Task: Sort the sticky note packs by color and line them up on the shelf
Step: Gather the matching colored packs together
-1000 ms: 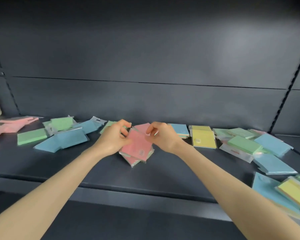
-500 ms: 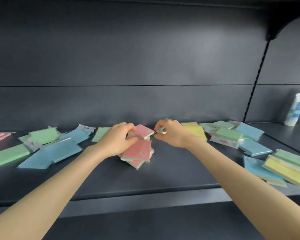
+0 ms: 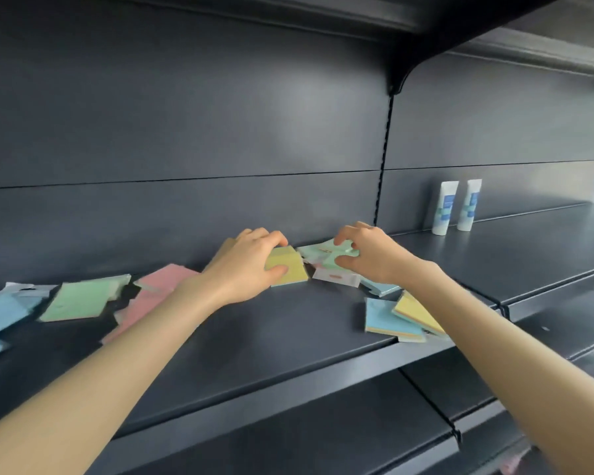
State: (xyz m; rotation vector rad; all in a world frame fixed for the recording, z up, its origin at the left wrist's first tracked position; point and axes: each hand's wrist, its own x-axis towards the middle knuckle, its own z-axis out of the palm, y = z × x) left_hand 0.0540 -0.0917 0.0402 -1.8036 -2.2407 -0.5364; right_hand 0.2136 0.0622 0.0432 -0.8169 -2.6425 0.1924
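You are working at the middle of the shelf (image 3: 254,341), both hands down on the loose packs. Your left hand (image 3: 244,265) is closing on a yellow pack (image 3: 290,269), thumb at its near edge and fingers (image 3: 275,238) curled over the far edge, so it is clamped across its width. Your right hand (image 3: 371,253) is pinching a mint-green pack (image 3: 318,252) just beside it, fingers bent down onto the wrapper; how firm that hold is, I cannot tell, as the frame is blurring.

The rest are lying scattered: pink packs (image 3: 162,286) under your left forearm, a green pack (image 3: 83,299) and blue packs (image 3: 0,313) further left, and a blue-and-yellow heap (image 3: 402,317) near the front edge on the right. Nothing is lining up by colour yet, so the sorting is looking early.

These packs are probably light, flat and fairly stiff, wrapped in slick film that is likely sliding easily on the shelf and on each other. You are best taking each one by two opposite edges, not by the floppy hang tab, and lifting rather than dragging, since the heap near the front edge could slip off
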